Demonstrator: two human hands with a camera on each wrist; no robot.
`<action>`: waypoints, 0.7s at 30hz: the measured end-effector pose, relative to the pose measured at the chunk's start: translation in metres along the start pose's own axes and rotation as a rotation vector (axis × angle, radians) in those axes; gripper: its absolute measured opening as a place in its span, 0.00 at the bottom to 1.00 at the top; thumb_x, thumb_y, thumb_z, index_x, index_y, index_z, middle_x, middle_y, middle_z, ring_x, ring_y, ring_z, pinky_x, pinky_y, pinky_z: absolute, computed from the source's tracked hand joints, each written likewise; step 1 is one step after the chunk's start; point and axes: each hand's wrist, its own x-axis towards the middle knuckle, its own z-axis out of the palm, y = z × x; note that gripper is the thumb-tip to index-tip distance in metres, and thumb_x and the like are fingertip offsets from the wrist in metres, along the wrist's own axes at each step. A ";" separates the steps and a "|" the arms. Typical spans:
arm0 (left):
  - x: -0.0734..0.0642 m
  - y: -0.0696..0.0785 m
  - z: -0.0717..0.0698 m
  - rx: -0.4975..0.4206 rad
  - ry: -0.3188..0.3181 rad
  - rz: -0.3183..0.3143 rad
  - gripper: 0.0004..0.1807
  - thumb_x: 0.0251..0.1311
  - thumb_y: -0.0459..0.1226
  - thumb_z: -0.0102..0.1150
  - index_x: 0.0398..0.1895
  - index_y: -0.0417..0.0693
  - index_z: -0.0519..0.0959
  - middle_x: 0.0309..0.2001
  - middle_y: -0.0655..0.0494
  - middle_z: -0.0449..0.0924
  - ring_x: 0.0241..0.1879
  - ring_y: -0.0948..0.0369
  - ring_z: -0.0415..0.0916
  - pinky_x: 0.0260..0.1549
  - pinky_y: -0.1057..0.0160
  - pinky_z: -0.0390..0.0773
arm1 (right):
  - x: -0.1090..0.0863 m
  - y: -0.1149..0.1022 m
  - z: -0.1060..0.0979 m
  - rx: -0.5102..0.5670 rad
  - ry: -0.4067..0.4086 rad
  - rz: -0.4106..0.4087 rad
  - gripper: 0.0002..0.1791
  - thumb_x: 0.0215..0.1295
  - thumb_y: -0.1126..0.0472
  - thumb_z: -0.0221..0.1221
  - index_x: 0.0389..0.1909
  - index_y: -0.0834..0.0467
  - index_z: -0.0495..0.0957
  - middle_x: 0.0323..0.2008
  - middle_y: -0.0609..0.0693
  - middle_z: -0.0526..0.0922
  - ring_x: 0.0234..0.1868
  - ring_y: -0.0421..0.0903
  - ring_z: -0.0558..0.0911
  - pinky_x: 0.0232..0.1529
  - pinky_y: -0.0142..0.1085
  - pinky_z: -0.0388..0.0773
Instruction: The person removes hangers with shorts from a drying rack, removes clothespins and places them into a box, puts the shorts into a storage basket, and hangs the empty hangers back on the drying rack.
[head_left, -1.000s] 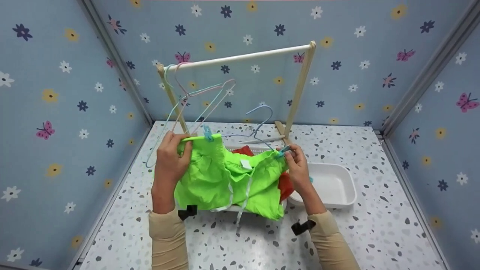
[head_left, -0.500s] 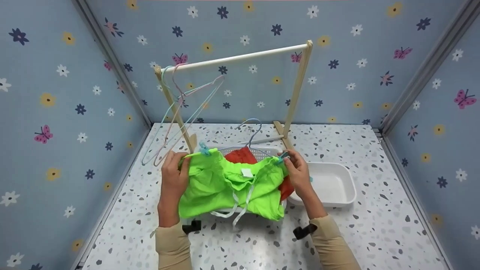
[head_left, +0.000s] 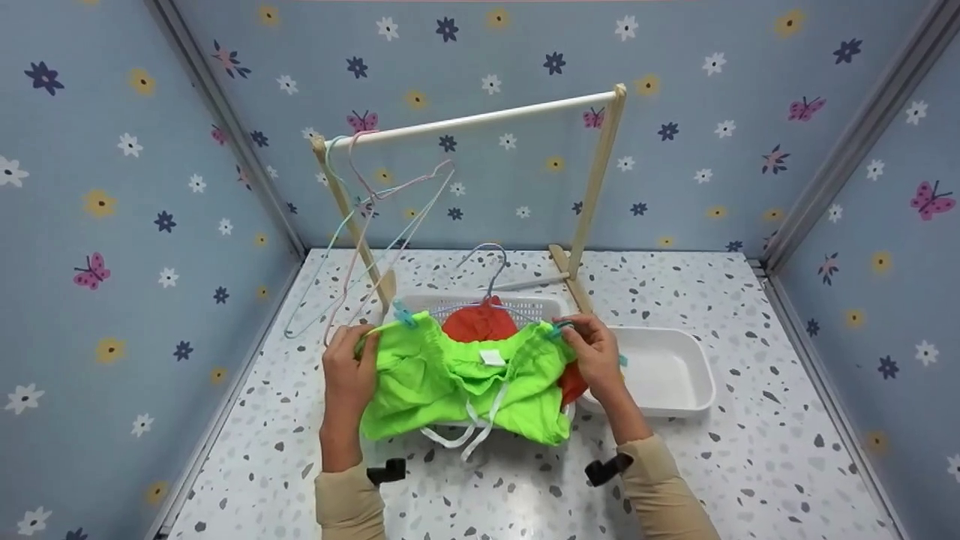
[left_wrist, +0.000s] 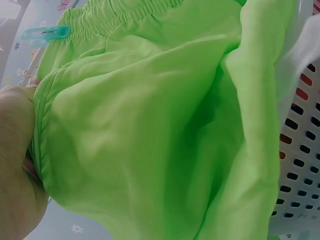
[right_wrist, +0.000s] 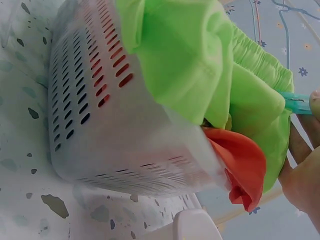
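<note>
Bright green shorts (head_left: pixel 427 382) with a white drawstring are spread over a white perforated basket (right_wrist: pixel 100 100). Two teal clothespins clip their waistband to a blue wire hanger (head_left: pixel 491 285), whose hook points up and away from me. My left hand (head_left: pixel 349 382) pinches the left side of the shorts, left of the left clothespin (head_left: pixel 405 313). At the other side, my right hand (head_left: pixel 598 356) pinches the right clothespin (right_wrist: pixel 296 103) at the waistband. An orange-red cloth (head_left: pixel 480 322) shows in the basket behind the waistband and spills past the right side.
Behind the basket stands a rack with a white rail (head_left: pixel 487 118) and wooden posts. A pink hanger (head_left: pixel 360 161) and a mint hanger (head_left: pixel 336 161) hang at its left end. A white tray (head_left: pixel 701 367) sits right of the basket, beside my right forearm.
The shorts and blue hanger have come lower, mostly on the left side, with my left hand moving down. More orange-red cloth shows behind. The hanging pink and mint hangers have shifted.
</note>
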 end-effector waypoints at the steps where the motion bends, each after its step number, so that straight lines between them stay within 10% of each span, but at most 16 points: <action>1: 0.000 0.000 0.000 0.001 0.001 0.002 0.03 0.61 0.27 0.62 0.36 0.36 0.83 0.28 0.50 0.74 0.24 0.60 0.67 0.25 0.66 0.66 | -0.001 0.000 0.000 -0.002 0.006 -0.008 0.11 0.68 0.75 0.54 0.47 0.80 0.72 0.47 0.73 0.78 0.47 0.49 0.81 0.46 0.33 0.76; 21: 0.001 0.001 -0.007 0.013 -0.040 -0.025 0.04 0.60 0.28 0.63 0.37 0.40 0.85 0.31 0.51 0.81 0.30 0.55 0.77 0.32 0.62 0.72 | -0.002 0.041 -0.027 0.108 0.208 0.047 0.15 0.70 0.67 0.57 0.50 0.76 0.72 0.47 0.65 0.81 0.43 0.46 0.82 0.45 0.37 0.78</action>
